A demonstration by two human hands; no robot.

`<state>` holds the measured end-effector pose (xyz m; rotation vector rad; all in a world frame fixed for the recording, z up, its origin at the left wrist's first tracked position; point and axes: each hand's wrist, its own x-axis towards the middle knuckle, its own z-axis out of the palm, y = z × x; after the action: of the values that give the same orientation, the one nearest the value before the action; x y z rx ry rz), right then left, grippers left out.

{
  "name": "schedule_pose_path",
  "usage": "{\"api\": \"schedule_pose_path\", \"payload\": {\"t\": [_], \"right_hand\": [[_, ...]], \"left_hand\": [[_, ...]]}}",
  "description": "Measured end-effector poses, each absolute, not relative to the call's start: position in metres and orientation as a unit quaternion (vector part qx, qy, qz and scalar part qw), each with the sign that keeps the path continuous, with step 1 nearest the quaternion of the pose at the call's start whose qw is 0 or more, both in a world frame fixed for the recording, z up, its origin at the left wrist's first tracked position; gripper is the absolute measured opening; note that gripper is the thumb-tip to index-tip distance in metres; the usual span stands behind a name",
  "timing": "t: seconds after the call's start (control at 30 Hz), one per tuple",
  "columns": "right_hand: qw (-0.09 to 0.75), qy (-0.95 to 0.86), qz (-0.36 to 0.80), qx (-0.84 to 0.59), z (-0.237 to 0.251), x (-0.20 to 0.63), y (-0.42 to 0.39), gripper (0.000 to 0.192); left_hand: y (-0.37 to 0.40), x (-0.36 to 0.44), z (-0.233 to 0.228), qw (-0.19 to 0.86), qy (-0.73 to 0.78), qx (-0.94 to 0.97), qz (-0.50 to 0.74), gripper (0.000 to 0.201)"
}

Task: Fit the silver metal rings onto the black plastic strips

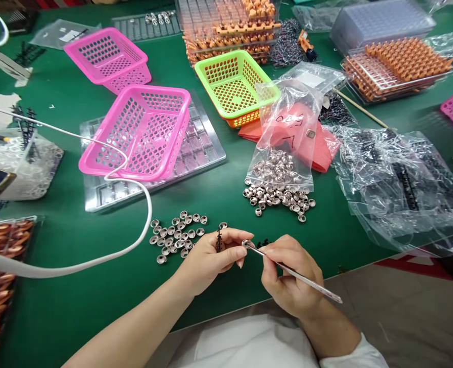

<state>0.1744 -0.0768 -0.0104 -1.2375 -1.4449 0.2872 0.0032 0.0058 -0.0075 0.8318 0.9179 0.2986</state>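
Tweezers point(293, 273) sit pinched in right hand point(289, 278), tips clamped on a small metal cap point(245, 243) just beside left fingertips. Left hand point(211, 258) grips a black strip point(219, 239) btwn thumb & fingers. Risk, I'd say: cap pops out if squeeze slips, rolls into loose caps point(176, 235) nearby. Table edge point(360, 266) close under right wrist; open mat point(76, 306) to left, w/ white cable point(96, 260) crossing it.

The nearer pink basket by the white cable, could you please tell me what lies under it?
The pink basket sits on a clear plastic tray with rows of moulded pockets. Those showing around the basket look empty; the pockets directly beneath it are only dimly visible through the holes, so their contents cannot be told.
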Motion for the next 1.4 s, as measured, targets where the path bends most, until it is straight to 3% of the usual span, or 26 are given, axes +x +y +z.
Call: {"api": "schedule_pose_path", "payload": {"t": [1.4], "right_hand": [[0.569, -0.627, 0.1, -0.523, -0.0059, 0.1752, -0.0751, 0.032]], "left_hand": [[0.0059, 0.0039, -0.005, 0.806, 0.433, 0.379, 0.138, 0.037]]}}
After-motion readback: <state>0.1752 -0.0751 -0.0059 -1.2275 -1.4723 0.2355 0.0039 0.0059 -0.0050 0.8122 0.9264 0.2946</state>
